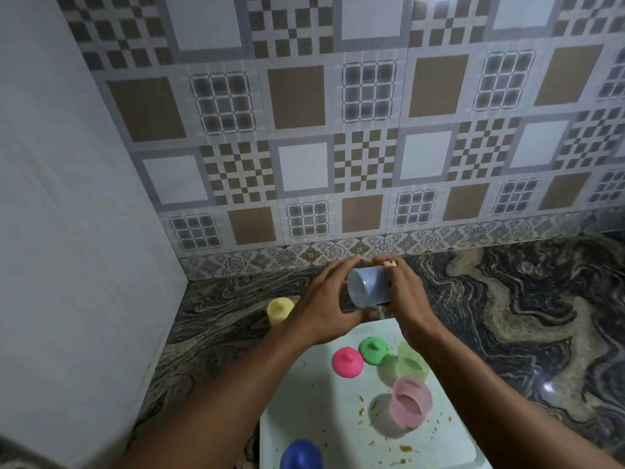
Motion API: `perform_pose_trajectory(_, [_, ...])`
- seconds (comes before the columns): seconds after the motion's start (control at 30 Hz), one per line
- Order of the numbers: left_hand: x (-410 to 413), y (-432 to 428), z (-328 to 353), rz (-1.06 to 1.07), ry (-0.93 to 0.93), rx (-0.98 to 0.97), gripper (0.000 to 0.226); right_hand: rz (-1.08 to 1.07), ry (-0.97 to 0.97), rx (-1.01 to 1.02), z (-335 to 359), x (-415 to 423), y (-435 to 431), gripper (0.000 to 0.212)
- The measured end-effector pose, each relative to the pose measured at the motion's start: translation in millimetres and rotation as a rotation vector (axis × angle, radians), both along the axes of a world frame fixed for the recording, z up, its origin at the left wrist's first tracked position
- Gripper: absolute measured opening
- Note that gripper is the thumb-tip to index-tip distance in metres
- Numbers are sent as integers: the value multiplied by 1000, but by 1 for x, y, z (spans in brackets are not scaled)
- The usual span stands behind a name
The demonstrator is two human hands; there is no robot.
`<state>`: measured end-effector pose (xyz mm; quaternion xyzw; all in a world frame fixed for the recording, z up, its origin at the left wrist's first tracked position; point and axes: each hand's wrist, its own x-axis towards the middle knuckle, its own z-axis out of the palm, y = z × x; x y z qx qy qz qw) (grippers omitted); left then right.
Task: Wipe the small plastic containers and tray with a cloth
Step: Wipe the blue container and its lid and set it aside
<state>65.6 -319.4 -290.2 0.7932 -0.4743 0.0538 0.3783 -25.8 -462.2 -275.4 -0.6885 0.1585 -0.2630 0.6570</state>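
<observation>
Pale blue container (370,287) is held sideways in the air between my hands, over the counter (507,316) at the tray's far edge. It is plain, smooth and cloudy, with its bottom facing me. My left hand (324,299) curls round the bottom end. My right hand (406,299) grips the other end, with a tan scrap (389,264) at the fingertips; can't tell what it is. The white tray (304,411) carries a pink lid (348,362), green lid (373,350), blue lid (301,455), see-through green cup (411,363), pink cup (411,406) and brown crumbs (406,448). A yellow piece (280,309) sits on the counter left of the tray.
</observation>
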Motion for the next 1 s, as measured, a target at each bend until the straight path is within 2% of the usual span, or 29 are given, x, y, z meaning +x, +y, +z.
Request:
perform_pose_trajectory(0.07, [-6,-1,1,37,59,-37,78,3,-3,-41,-2,1,1,29])
perform_pose_trajectory(0.2, [-1,6,-4,-70,-366,22,69,38,-29,-47,0,-2,1,31])
perform_pose_trajectory(0.23, [1,8,-4,-72,-364,13,73,43,-27,-42,0,-2,1,31])
perform_pose_trajectory(0.3, [-2,7,-5,0,-174,-28,87,29,-11,-24,-1,-1,1,30])
perform_pose_trajectory(0.37, [-6,4,-6,69,-34,-66,85,24,2,-4,-4,1,2,28])
perform_pose_trajectory(0.47, [-4,5,-8,-29,-324,7,63,47,16,13,-8,-1,2,33])
perform_pose_trajectory(0.5, [-1,9,-9,-89,-453,20,60,57,21,7,-9,-1,2,34])
perform_pose_trajectory(0.53, [0,12,-9,-121,-495,11,60,68,28,1,-10,-2,2,35])
perform_pose_trajectory(0.57, [0,14,-8,-114,-462,-6,65,71,35,-4,-10,-2,2,35])
perform_pose_trajectory(0.63, [-6,15,-5,-39,-217,-68,85,68,38,-10,-10,-1,5,33])
perform_pose_trajectory(0.7, [-11,12,-6,22,-41,-105,90,65,35,-56,-12,1,9,32])
perform_pose_trajectory(0.8, [-10,9,-12,-39,-245,-10,67,59,62,-46,-15,3,11,31])
perform_pose_trajectory(0.87, [-5,12,-16,-89,-355,25,62,81,110,6,-14,4,9,32])
perform_pose_trajectory(0.93, [-2,15,-19,-86,-331,7,63,89,192,146,-12,8,8,32])
perform_pose_trajectory(1.0, [-1,17,-20,15,-186,-50,68,71,279,421,-11,12,4,29])
